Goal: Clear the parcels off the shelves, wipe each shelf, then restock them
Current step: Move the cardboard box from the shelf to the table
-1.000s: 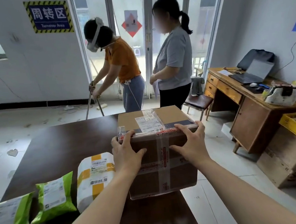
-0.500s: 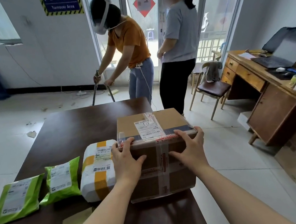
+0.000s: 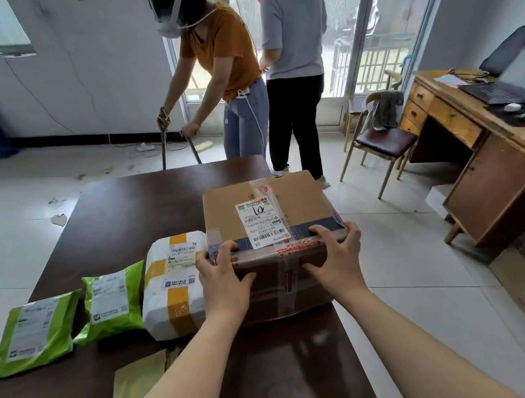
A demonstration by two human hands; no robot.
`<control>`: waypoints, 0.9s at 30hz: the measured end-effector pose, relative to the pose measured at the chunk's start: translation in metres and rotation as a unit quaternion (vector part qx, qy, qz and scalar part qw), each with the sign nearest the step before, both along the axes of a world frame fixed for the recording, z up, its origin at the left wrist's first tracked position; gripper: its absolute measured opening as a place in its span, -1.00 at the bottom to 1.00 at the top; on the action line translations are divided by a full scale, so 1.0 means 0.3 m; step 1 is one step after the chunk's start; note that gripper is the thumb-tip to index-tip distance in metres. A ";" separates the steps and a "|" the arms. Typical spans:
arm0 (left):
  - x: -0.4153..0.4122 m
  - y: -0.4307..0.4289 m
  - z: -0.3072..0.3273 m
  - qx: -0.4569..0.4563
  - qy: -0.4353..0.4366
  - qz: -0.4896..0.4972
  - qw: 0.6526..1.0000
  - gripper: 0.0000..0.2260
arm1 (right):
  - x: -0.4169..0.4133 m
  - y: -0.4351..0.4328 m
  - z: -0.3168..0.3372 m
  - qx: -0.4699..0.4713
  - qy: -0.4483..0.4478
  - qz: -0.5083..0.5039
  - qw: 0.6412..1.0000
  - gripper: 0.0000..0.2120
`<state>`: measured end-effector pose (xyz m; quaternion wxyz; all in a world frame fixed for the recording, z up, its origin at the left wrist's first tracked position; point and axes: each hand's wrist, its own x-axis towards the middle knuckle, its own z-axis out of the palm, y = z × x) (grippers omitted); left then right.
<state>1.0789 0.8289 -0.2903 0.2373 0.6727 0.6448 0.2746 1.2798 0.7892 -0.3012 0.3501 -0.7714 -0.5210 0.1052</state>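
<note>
Both hands clamped on the near top edge of a taped cardboard box (image 3: 274, 230): left hand (image 3: 222, 277) and right hand (image 3: 335, 259) with fingers hooked over the glossy tape, thumbs pressed to the near face. Box square-edged, paper label on top, sitting at the right edge of the dark polished wooden surface (image 3: 126, 213). Just left, touching it, a plump white parcel with yellow tape (image 3: 174, 286); farther left, two flat crinkled green plastic mailers (image 3: 113, 303) (image 3: 34, 333).

A person in an orange shirt (image 3: 222, 44) bends beside a person in a grey shirt (image 3: 293, 27). A chair (image 3: 381, 137) stands near a wooden desk (image 3: 492, 174) holding a laptop (image 3: 514, 81).
</note>
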 end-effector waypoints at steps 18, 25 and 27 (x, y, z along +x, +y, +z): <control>-0.127 -0.042 0.121 0.124 0.012 -0.031 0.992 -0.76 | -0.222 -0.039 0.145 0.004 -0.108 0.082 0.991 -0.58; -0.325 -0.073 0.148 0.103 -0.022 -0.006 0.994 -0.86 | -0.443 -0.049 0.192 0.016 -0.091 0.154 0.984 -0.65; -0.415 -0.086 0.135 0.084 -0.025 0.014 0.996 -0.84 | -0.518 -0.055 0.186 0.010 -0.090 0.174 0.981 -0.66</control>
